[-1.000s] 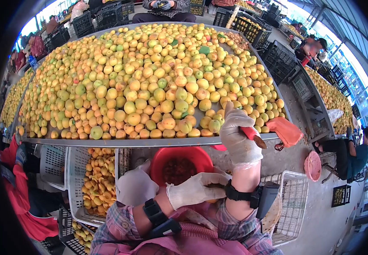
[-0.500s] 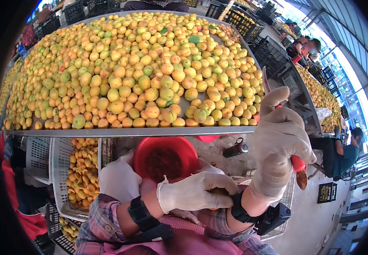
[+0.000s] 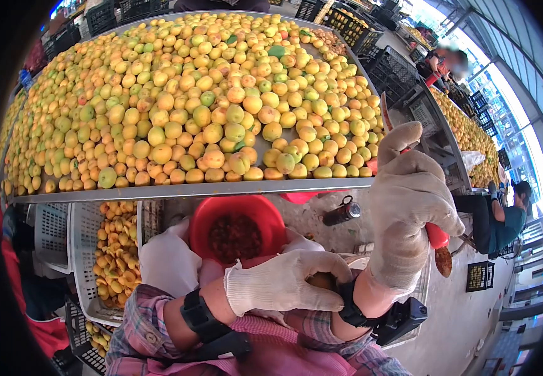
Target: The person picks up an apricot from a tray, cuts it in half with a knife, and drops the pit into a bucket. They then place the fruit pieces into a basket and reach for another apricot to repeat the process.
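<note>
My right hand point(image 3: 410, 207), in a stained white glove, is closed around a red-handled knife point(image 3: 437, 236). Its short, brown-stained blade sticks out below the fist, and the forefinger is bent upward. In front of my lap, my left hand point(image 3: 290, 282), gloved too, curls thumb and fingers around a rounded brownish-orange fruit that looks like an apricot point(image 3: 323, 281), mostly hidden by the glove. The left fingertips appear beside the black strap point(image 3: 351, 306) on my right wrist. Beyond both hands, a metal-edged table point(image 3: 190, 191) carries a heap of yellow-orange apricots point(image 3: 177, 106).
Below the table edge stands a red bucket point(image 3: 271, 235) with dark contents. At its left, a white crate point(image 3: 83, 263) holds opened apricot pieces point(image 3: 116, 250). A dark bottle point(image 3: 341, 213) is on the floor. People sit at another fruit-covered table point(image 3: 465, 141) on the right.
The view has shifted slightly, so table and bucket appear a little further left and up. More of the fruit in my left hand shows between thumb and forefinger. My right hand keeps its grip.
</note>
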`<state>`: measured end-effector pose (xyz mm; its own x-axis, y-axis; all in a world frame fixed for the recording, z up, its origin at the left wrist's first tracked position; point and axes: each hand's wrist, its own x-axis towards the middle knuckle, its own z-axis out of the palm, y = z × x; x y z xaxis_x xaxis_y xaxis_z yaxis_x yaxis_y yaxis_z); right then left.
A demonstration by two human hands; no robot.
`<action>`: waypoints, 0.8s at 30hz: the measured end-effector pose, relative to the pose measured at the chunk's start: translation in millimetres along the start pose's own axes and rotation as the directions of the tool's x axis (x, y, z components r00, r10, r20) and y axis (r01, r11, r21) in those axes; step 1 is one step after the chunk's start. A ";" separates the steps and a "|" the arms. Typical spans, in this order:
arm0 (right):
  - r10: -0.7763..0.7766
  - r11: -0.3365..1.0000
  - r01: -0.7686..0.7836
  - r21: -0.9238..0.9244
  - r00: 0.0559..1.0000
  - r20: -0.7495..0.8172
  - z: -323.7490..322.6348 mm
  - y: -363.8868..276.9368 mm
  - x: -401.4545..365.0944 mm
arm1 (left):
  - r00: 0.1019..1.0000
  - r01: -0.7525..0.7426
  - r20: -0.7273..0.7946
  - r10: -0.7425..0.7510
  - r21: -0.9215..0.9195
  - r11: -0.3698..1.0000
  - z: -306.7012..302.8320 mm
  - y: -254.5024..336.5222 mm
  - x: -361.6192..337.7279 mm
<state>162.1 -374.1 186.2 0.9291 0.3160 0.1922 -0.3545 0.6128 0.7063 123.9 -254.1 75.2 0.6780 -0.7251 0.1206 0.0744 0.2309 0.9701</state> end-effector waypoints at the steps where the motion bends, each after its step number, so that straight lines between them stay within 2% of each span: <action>1: -0.003 1.000 0.003 -0.002 1.000 0.003 -0.2 0.4 -0.5 | 0.996 0.084 0.032 -0.085 0.045 0.995 -1.8 5.9 0.1; 2: 0.002 1.000 -0.002 -0.024 1.000 -0.019 -0.3 0.5 -0.9 | 0.984 0.164 0.060 -0.170 0.092 0.982 -2.8 8.6 0.3; 3: 0.004 0.999 -0.006 -0.046 0.999 -0.042 0.0 0.1 -1.5 | 0.983 0.165 0.064 -0.171 0.090 0.982 -2.7 7.8 0.3; 5: -0.005 1.000 0.005 0.002 0.999 -0.035 -1.0 -7.9 2.0 | 0.997 0.054 0.044 -0.064 0.194 0.979 -0.6 4.6 -0.3; 6: -0.006 0.999 0.007 0.051 1.000 -0.030 -1.7 -12.8 5.1 | 0.997 0.056 0.048 -0.067 0.192 0.980 2.5 0.5 -0.6; 7: -0.011 0.999 0.013 0.051 1.000 -0.027 -1.5 -16.4 7.3 | 0.992 -0.084 -0.069 0.102 0.224 0.971 7.2 -5.7 -1.3; 8: -0.024 1.000 0.024 -0.006 0.999 -0.042 -0.7 -20.0 9.6 | 0.946 -0.217 -0.177 0.271 0.273 0.937 11.0 -9.3 -2.0; 10: -0.039 0.997 0.035 -0.065 0.998 -0.051 -0.6 -31.7 15.5 | 0.946 -0.185 -0.220 0.239 0.241 0.953 13.3 -10.7 -6.0; 12: -0.058 0.997 0.064 0.035 0.988 -0.146 -3.9 -49.6 22.0 | 0.942 -0.153 -0.266 0.206 0.206 0.966 14.5 -8.6 -7.1; 14: -0.076 0.995 0.087 0.051 0.979 -0.187 -5.1 -62.8 26.8 | 0.897 -0.187 -0.322 0.304 0.348 0.919 15.8 -5.1 -7.7; 15: -0.090 0.992 0.108 0.066 0.969 -0.230 -5.8 -67.8 28.4 | 0.897 -0.187 -0.322 0.304 0.348 0.919 15.3 -4.3 -9.3; 17: -0.122 0.990 0.133 0.038 0.968 -0.219 -7.0 -75.3 30.6 | 0.938 -0.216 -0.205 0.278 0.280 0.935 12.9 -2.4 -13.6; 18: -0.155 0.987 0.161 0.010 0.966 -0.208 -7.7 -79.4 31.3 | 0.939 -0.216 -0.204 0.278 0.281 0.935 13.5 0.4 -14.8; 20: -0.114 0.993 0.111 -0.026 0.968 -0.221 -9.6 -92.3 33.2 | 0.957 0.119 -0.271 -0.103 0.046 0.992 15.3 5.3 -17.1; 21: -0.073 0.996 0.060 -0.062 0.969 -0.235 -10.4 -97.6 34.5 | 0.958 0.120 -0.269 -0.103 0.048 0.992 15.0 -0.1 -16.2; 23: -0.100 0.994 0.084 -0.076 0.965 -0.240 -13.8 -103.7 35.4 | 0.960 -0.070 -0.268 0.084 0.063 0.996 15.9 -14.5 -14.6; 24: -0.124 0.990 0.104 -0.092 0.961 -0.249 -15.3 -103.9 36.0 | 0.960 -0.069 -0.269 0.084 0.063 0.996 17.4 -15.8 -15.5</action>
<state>230.8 -415.3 109.3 0.9101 0.4080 -0.0726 -0.2642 0.7062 0.6569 99.4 -257.8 61.7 0.8534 -0.5021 0.1402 -0.0188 0.2392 0.9708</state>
